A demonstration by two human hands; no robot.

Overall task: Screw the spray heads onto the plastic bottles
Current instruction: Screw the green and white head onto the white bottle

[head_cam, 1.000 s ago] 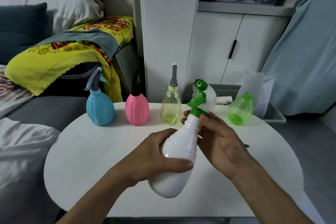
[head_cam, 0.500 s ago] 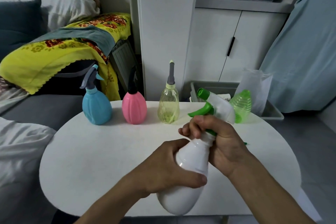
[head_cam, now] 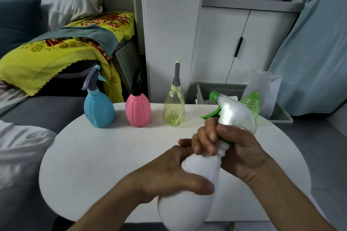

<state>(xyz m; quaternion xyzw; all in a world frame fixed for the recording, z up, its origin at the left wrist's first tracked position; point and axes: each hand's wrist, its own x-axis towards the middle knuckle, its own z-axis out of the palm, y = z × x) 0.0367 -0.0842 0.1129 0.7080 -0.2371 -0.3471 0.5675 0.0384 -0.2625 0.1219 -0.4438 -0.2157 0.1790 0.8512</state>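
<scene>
- White bottle [head_cam: 189, 202]: held above the near edge of the white round table [head_cam: 105, 155], tilted with its neck pointing up and to the right. The image is blurred around its lower body.
- Left hand [head_cam: 169, 178]: closed around the body of the white bottle, thumb lying across the front, fingers wrapped behind.
- Right hand [head_cam: 234, 152]: closed around the bottle neck at the green collar of the green-and-white spray head [head_cam: 232, 112]; the fingers [head_cam: 206, 137] curl over the front of the neck.
- Green-and-white spray head: seated on top of the white bottle neck, nozzle pointing up and left, green trigger projecting left above the fingers.
- Far side of the table, standing upright in a row from left to right: blue bottle [head_cam: 98, 107] with grey trigger head, pink bottle [head_cam: 138, 109] with black spout, yellow transparent bottle [head_cam: 173, 108] with grey spout.
- Green transparent bottle [head_cam: 251, 102]: on the far right of the table, partly hidden behind the spray head; no head is visible on it.
- Grey bin [head_cam: 221, 88]: behind the table, in front of the white cabinet [head_cam: 234, 43].
</scene>
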